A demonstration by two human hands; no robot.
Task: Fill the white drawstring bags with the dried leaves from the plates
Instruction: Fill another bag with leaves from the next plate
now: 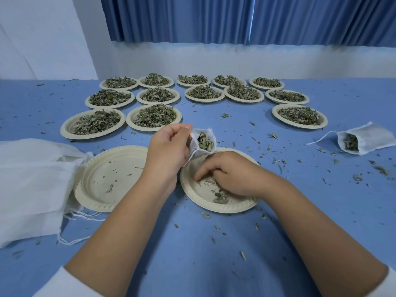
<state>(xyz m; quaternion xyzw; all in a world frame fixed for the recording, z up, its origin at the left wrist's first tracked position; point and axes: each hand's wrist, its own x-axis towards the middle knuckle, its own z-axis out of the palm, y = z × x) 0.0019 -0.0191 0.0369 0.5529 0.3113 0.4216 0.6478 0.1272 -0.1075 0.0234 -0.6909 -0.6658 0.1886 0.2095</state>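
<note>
Right hand (231,176) is down in the near-right plate (214,207), fingers curled round the last leaves (220,198). Just above its far rim, the left hand (169,146) pinches one bag (209,133) by the mouth (leaves inside). Near-left plate (102,179) is scraped. Bag stack (32,179) left, one filled bag (372,138) right. Beyond them, thirteen heaped plates (129,118).

Heaped plates (154,115) crowd the far bench (235,129); open cloth between them and the filled bag (364,140).
</note>
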